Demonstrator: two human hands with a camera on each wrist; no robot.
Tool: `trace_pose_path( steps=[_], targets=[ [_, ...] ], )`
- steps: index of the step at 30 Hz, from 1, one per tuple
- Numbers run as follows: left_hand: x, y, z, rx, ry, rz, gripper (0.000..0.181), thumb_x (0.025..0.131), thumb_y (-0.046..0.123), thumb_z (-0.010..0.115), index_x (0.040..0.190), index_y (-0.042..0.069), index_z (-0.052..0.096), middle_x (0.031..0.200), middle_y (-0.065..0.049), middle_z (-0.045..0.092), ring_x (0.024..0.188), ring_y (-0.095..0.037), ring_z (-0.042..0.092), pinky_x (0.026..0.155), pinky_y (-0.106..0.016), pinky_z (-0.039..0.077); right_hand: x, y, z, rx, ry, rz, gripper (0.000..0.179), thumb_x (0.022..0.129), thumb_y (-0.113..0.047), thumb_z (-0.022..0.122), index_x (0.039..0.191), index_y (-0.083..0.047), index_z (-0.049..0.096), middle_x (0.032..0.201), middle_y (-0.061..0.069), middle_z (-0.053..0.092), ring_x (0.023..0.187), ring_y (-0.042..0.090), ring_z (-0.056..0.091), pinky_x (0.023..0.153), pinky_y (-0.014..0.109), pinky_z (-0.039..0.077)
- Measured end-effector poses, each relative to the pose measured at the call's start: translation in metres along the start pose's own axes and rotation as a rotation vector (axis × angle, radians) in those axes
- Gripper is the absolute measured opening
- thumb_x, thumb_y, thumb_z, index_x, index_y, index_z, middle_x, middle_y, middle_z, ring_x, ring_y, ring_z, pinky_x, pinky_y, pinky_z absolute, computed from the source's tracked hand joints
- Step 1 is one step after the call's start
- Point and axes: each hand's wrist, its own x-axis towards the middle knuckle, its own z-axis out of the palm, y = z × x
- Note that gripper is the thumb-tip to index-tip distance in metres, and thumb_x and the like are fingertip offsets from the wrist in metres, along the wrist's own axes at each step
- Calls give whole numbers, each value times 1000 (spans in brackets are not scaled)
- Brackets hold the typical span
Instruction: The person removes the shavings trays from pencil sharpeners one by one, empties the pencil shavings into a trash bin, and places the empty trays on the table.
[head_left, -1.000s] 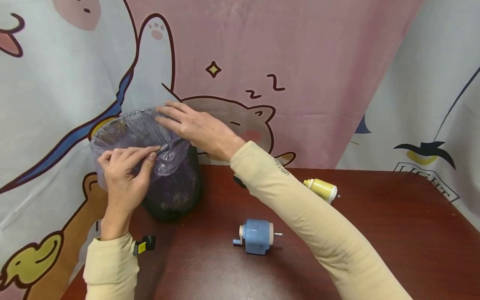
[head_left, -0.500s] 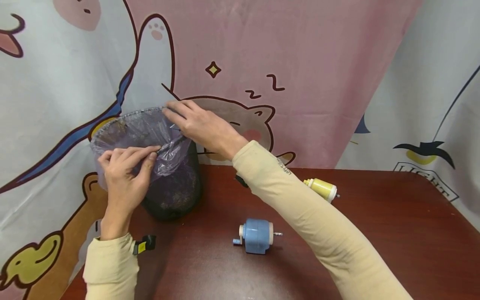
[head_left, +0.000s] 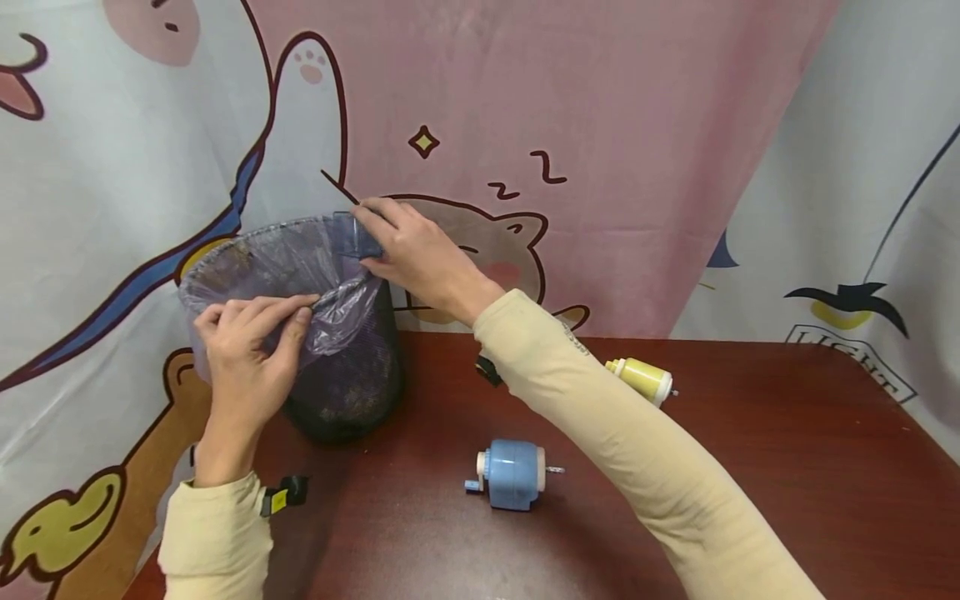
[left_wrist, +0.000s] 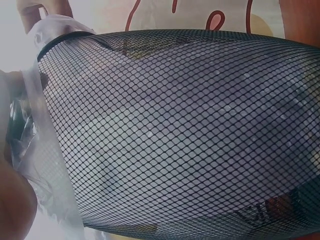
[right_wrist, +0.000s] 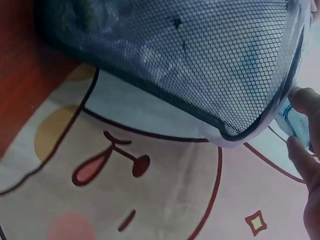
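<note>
A black mesh wastebasket [head_left: 348, 392] stands tilted toward me at the left, lined with a thin purple bin bag [head_left: 337, 325]. My left hand [head_left: 251, 350] pinches the bag and rim at the near side between thumb and fingers. Over the rim's right side, my right hand [head_left: 420, 254] holds a translucent blue plastic shavings drawer [head_left: 356, 236] by its edge; in the right wrist view the drawer [right_wrist: 298, 125] shows between thumb and fingers, close to the basket's rim. A blue hand-crank pencil sharpener [head_left: 513, 475] lies on the table in front.
A yellow crank sharpener [head_left: 645, 380] lies farther back, partly behind my right sleeve [head_left: 600, 408]. The reddish-brown table [head_left: 810, 450] meets a cartoon-printed curtain [head_left: 615, 167] at the back and left. A black wrist strap part [head_left: 487, 369] shows below my right arm.
My right hand has moved slightly right along the rim and turned, bringing the blue drawer into view. The left hand keeps its pinch on the rim, and the sharpeners stay put.
</note>
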Motion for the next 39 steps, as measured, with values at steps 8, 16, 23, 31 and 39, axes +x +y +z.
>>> trace_pose_path(
  steps=[8, 16, 23, 31, 39],
  targets=[
    [1, 2, -2, 4, -19, -11, 18, 92, 3, 71, 107, 6, 81, 94, -18, 76, 86, -35, 53, 98, -37, 15, -3, -1, 4, 323, 54, 280, 61, 90, -25, 80, 142, -1, 58, 139, 15, 61, 107, 20, 71, 91, 23, 56],
    [1, 3, -5, 8, -36, -12, 19, 91, 1, 71, 107, 5, 80, 94, -18, 76, 84, -33, 51, 99, -33, 11, -7, -3, 6, 655, 91, 613, 59, 85, -32, 84, 137, -12, 65, 124, 8, 74, 103, 15, 76, 80, 26, 60],
    [0, 4, -4, 15, -31, -22, 18, 90, 0, 71, 106, 5, 80, 93, -17, 76, 84, -32, 50, 98, -34, 11, -9, -2, 5, 697, 59, 693, 59, 85, -39, 83, 137, -17, 66, 127, 4, 74, 105, 11, 74, 83, 27, 59],
    [0, 5, -5, 25, -52, -21, 19, 91, 1, 71, 107, 5, 80, 94, -17, 76, 85, -32, 53, 97, -49, 20, -11, -4, 3, 702, 37, 727, 60, 84, -43, 83, 137, -19, 66, 126, 4, 74, 105, 10, 73, 84, 27, 59],
    [4, 11, -11, 55, -91, -19, 20, 93, 10, 68, 110, 6, 79, 99, -17, 76, 94, -35, 61, 101, -59, 25, -13, -2, 0, 696, 55, 742, 59, 83, -43, 84, 135, -21, 67, 123, 0, 75, 105, 9, 73, 85, 27, 59]
  ],
)
